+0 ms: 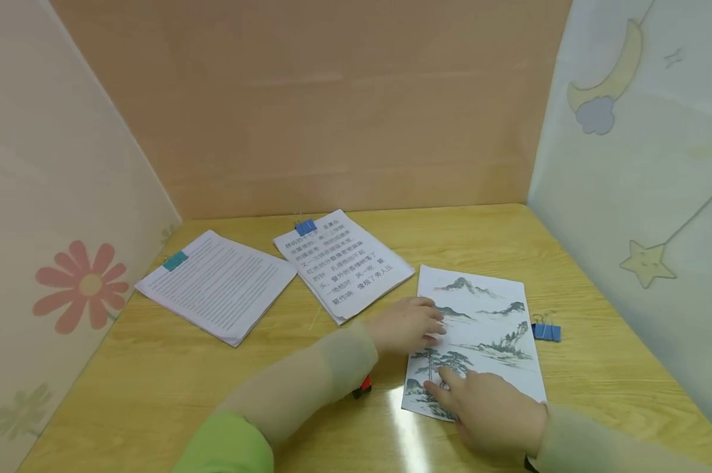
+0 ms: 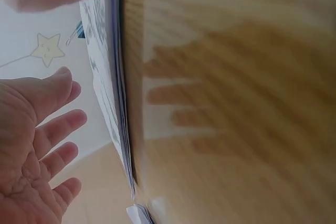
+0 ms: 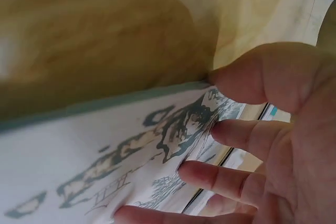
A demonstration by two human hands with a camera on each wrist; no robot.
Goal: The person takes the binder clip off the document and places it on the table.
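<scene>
A stack of paper (image 1: 498,295) topped by an ink landscape print of mountains and pines lies at the right of the table. My left hand (image 1: 406,325) is at the stack's left edge. In the left wrist view, its fingers (image 2: 63,124) are spread and hold nothing. My right hand (image 1: 494,407) rests on the lower part of the print. Seen from the right wrist, its fingertips touch the printed sheet, with the thumb (image 3: 241,80) at the stack's edge. A blue binder clip (image 1: 547,332) lies just beyond the stack's right edge.
Two clipped stacks lie to the left: a small-print one (image 1: 220,289) with a teal clip (image 1: 175,261), and a large-print one (image 1: 347,269) with a blue clip (image 1: 305,227). A red-and-black clip (image 1: 363,387) shows beside my left sleeve. Walls (image 1: 356,118) enclose the table's back and sides.
</scene>
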